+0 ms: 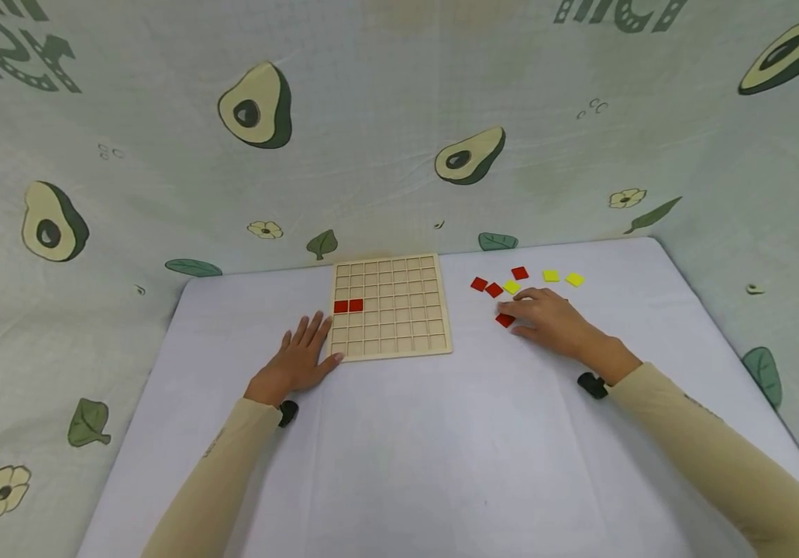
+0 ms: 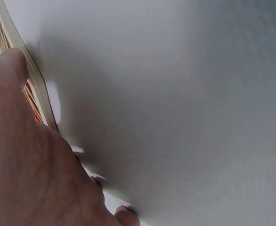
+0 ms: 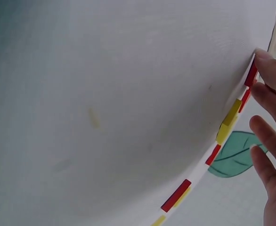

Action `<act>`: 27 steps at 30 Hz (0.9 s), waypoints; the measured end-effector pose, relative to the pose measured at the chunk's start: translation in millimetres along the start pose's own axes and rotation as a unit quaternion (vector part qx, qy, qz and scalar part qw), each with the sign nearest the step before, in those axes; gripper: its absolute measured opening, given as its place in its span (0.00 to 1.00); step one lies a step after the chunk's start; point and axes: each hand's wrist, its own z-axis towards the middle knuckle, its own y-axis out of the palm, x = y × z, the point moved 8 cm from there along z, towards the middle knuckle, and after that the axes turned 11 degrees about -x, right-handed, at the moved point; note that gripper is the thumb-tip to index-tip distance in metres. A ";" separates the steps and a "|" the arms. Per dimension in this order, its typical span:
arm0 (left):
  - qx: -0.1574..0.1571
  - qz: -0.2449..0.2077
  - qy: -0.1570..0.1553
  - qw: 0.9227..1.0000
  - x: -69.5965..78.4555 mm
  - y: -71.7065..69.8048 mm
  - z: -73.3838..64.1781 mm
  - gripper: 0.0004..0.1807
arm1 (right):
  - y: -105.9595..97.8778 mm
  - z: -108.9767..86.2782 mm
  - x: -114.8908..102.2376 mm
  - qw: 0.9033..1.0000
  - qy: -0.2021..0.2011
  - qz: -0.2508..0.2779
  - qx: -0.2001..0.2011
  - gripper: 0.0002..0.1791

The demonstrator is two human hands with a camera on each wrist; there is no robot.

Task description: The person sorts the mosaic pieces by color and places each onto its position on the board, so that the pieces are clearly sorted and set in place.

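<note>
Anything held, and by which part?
The right hand pinches a red tile by its edges, between thumb and forefinger. The left hand merely rests against the board.

Grid board (image 1: 390,318) near table's far edge: pale wood, matt. Red tiles (image 1: 356,305) and yellow tiles (image 1: 550,276), latter toward far right corner: smooth faces, plastic or painted wood, can't tell. Table (image 1: 399,465) covered in matt white cloth, faint creases. Backdrop (image 1: 371,101) past far edge: printed cloth, matt, wrinkled. Sleeves (image 1: 706,442): matt fabric.

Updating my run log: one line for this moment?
left hand: touching board | right hand: pinching red tile | board: two red tiles
</note>
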 end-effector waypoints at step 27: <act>0.009 -0.004 0.006 1.000 -3.3 2.2 2.1 0.48 | 1.1 1.6 -7.2 0.997 -0.054 -0.039 0.028 0.16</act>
